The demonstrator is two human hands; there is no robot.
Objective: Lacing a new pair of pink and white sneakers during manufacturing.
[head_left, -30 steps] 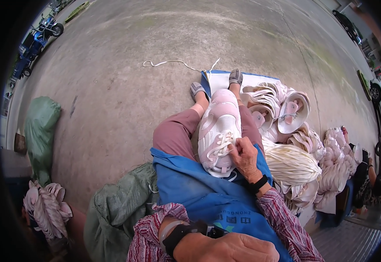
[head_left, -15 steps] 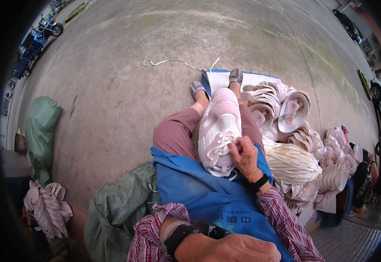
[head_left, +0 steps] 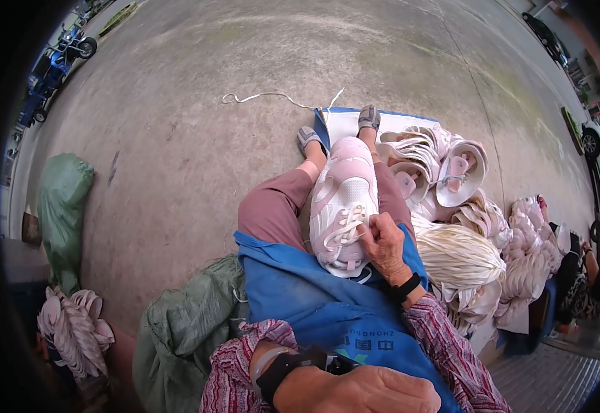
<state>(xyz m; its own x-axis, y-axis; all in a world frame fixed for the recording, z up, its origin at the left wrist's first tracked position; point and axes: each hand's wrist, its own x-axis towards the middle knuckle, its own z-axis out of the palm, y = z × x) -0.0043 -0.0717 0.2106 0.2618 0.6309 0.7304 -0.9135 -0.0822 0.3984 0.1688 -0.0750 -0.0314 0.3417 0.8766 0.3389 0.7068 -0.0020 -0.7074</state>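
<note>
1. On the lap, at the centre of the view, a pale pink sneaker point(head_left: 343, 206) is laid lengthwise with its toe toward 12 o'clock, so that the laced top faces the person and can be worked from above.
2. The right hand point(head_left: 384, 242) is set at 4 o'clock of the sneaker, its fingers curled and pinched on a white lace point(head_left: 352, 224) over the eyelets; the wrist is banded by a black strap.
3. The left hand point(head_left: 365, 391) is held at 6 o'clock, close under the camera, back upward with the fingers loosely together; nothing is seen in it, and whether anything lies beneath the palm cannot be told.
4. A blue apron point(head_left: 314, 303) is spread across the thighs under the shoe, seemingly as a working surface that keeps the pale upper off the clothing.
5. At 2 to 4 o'clock of the sneaker, stacks of white and pink shoe uppers point(head_left: 444, 162) and a bundle of cream laces point(head_left: 455, 255) are kept within the right arm's reach.
6. A green sack point(head_left: 183, 330) is slumped at 8 o'clock, beside the left knee; a second one point(head_left: 62, 206) stands well apart at 9 o'clock.
7. A loose white cord point(head_left: 265, 98) is trailed over the concrete floor point(head_left: 176, 124) at 12 o'clock, beyond the feet.
</note>
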